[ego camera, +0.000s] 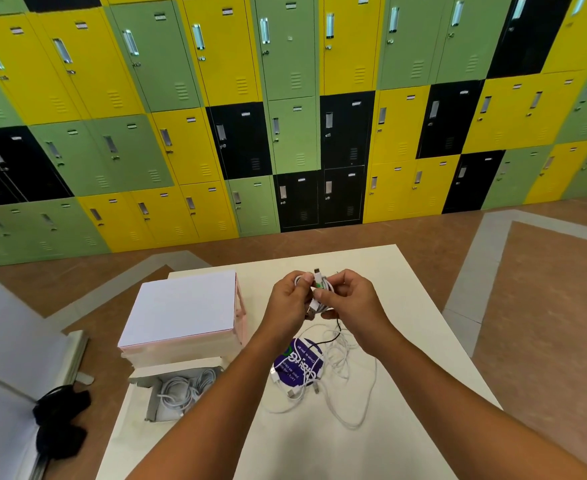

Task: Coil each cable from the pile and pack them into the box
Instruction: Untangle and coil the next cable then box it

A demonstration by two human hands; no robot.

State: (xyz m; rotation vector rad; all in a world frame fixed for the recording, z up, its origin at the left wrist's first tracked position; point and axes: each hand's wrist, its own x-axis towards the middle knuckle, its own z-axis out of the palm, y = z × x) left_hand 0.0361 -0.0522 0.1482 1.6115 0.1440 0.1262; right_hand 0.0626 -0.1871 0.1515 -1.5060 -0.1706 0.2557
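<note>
- Above the far half of the counter (413,341), your two hands meet around one small white coil (324,289), lifted off the surface.
- Your left hand (290,301) pinches the coil's left side, fingers curled round its loops.
- Your right hand (352,299) pinches it from the right, with thumb and fingertips closed on the middle wraps, where a green bit shows.
- One plug sticks up out of the coil between your hands; another hangs at its lower end.
- The pile (340,372) lies on the counter just below and nearer than your hands, between your forearms. It is a loose tangle of white cables, and their number cannot be told.
- One thin black cable (332,336) runs across the top of the pile.
- One purple packet (297,365) lies under the pile's left part.
- One open box (151,405) sits at the counter's near-left side, left of your left forearm. White coils lie inside, at least two, partly hidden by the arm.
- One pink-edged white stack (184,306) stands behind the box, left of your left hand and near it.
- The counter's far edge runs just beyond your hands. Its right edge slants away well right of the pile, with bare surface between them.
- Lockers (285,98) fill the wall beyond.
</note>
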